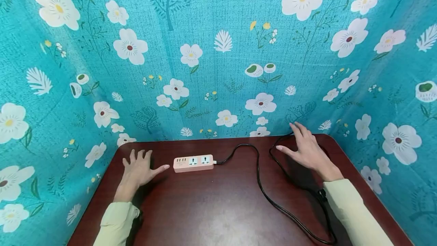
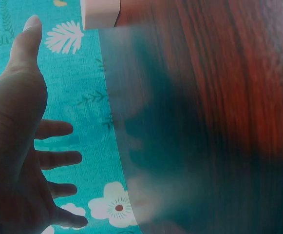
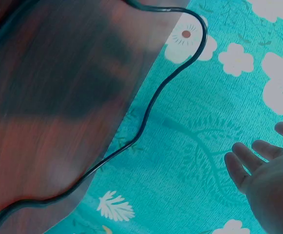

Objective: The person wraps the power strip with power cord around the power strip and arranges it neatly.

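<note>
Pink, the power strip (image 1: 193,164) lies on the counter (image 1: 211,204) beside your wide-spread left hand (image 1: 138,168), while your right hand (image 1: 305,148), fingers extended, hangs near the black cable (image 3: 146,116).

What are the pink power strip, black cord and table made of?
Power strip: probably hard plastic, matte-looking, with crisp edges. Cord: likely rubbery plastic, slightly glossy, bending in smooth curves. Table: wood or wood-look laminate, glossy, with grain streaks and soft reflections.

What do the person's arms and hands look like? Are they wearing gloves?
No gloves! The left hand and right hand are bare, and no rings show on the fingers. The left sleeve and right sleeve are long, plain and pale green.
</note>
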{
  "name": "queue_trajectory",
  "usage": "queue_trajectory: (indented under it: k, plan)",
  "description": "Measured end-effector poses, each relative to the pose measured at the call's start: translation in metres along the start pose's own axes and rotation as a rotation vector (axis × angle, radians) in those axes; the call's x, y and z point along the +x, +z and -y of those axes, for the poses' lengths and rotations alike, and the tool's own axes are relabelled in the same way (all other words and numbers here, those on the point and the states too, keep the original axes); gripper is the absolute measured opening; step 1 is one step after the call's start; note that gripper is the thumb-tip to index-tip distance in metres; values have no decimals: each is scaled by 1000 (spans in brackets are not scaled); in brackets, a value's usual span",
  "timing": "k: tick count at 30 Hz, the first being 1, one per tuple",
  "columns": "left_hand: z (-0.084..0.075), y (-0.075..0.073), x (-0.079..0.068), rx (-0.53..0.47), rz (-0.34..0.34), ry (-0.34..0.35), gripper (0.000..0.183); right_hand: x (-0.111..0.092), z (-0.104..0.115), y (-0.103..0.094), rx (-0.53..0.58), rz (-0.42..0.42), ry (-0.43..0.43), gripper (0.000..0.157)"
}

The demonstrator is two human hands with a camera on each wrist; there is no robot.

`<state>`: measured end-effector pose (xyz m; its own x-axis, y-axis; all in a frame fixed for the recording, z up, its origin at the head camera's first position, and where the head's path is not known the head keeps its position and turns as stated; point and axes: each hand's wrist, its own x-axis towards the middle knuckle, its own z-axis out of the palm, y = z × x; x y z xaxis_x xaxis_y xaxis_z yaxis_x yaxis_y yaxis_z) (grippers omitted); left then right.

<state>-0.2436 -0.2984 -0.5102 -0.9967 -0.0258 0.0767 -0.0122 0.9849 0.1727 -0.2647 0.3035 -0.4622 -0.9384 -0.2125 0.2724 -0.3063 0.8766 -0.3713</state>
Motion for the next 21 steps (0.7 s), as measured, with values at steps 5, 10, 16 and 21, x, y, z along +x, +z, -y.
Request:
queue_trajectory:
  k: [5, 10, 16, 21]
  plan:
    - [-10, 4, 2, -9, -8, 34, 112, 4, 6, 4, 0, 29, -6, 102]
    - [-21, 13, 1, -3, -37, 77, 104, 8, 16, 13, -13, 51, -27, 98]
    - [-34, 21, 4, -11, -31, 117, 98, 15, 28, 27, -1, 59, -50, 95]
    - [-40, 24, 6, -13, -17, 116, 100, 17, 39, 39, 24, 62, -60, 95]
